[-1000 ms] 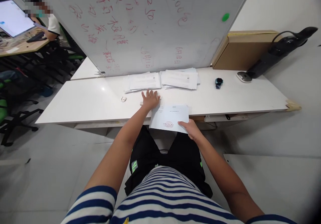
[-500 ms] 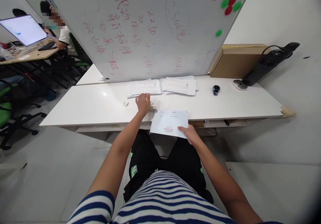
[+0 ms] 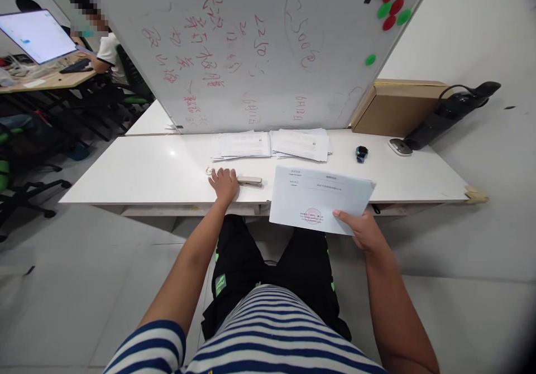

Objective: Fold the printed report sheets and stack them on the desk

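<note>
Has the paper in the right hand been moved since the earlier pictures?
Yes, to the right: the paper, formerly left of the watch, now extends below it in view.

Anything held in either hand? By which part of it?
Right hand holds the paper at its near right corner, thumb on top. Left hand is at the stapler's left end; grip can't be told.

Left hand point(image 3: 225, 185) palm-down, splayed — right hand point(image 3: 365, 231) thumb uppermost.
</note>
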